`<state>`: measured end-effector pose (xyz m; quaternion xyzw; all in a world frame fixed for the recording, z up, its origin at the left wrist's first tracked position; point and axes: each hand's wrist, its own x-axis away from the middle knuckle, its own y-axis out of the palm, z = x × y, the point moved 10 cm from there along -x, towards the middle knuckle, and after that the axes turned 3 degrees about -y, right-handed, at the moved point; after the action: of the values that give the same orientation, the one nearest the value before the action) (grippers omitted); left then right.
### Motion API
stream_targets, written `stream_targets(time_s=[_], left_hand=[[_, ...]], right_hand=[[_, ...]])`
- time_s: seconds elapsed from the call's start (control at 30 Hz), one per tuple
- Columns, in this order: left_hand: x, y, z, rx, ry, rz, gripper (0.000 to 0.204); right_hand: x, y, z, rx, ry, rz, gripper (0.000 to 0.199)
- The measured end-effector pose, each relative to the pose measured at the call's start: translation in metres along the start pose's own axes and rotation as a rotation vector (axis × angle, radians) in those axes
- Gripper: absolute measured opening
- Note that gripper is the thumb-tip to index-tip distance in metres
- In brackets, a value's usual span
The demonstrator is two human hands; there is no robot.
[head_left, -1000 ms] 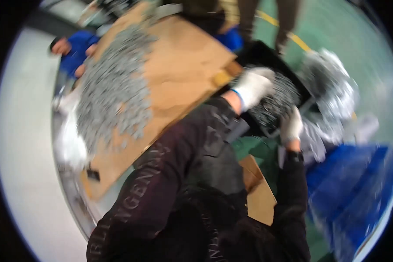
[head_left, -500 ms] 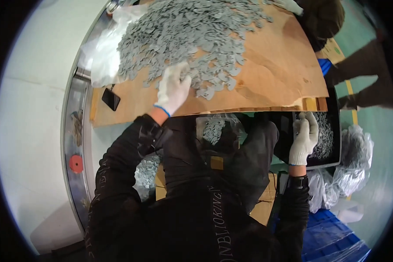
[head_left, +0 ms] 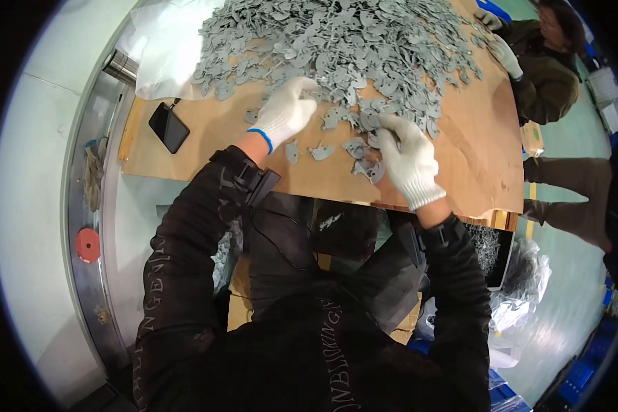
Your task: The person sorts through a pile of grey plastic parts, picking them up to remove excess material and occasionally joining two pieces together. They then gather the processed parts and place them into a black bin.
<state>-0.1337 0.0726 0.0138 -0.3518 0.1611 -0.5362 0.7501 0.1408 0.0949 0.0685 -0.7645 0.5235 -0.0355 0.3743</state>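
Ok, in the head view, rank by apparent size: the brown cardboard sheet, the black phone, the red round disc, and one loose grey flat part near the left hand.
1. Brown cardboard sheet
2. Black phone
3. Red round disc
4. Loose grey flat part

Phone and disc look close; fisheye bending makes that order unsure.

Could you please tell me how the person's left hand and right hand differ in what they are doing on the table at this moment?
The left hand lies palm down, fingers spread, on the edge of the big heap of grey parts; the right hand is curled, gripping a few grey pieces nearer the table edge. The left hand's glove shows a blue cuff band; none shows on the right hand's. Both wear white knit gloves above black sleeves, over the brown tabletop.
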Motion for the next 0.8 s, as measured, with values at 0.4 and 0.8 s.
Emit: stream_targets(time_s=[0.4, 0.8], left_hand=[[-0.046, -0.014, 0.02, -0.47, 0.117, -0.033, 0.035], [-0.046, -0.036, 0.023, -0.435, 0.22, 0.008, 0.039]], right_hand=[[-0.105, 0.11, -0.025, 0.545, -0.009, -0.564, 0.046], [-0.178, 0.105, 0.006, 0.603, -0.168, -0.227, 0.034]])
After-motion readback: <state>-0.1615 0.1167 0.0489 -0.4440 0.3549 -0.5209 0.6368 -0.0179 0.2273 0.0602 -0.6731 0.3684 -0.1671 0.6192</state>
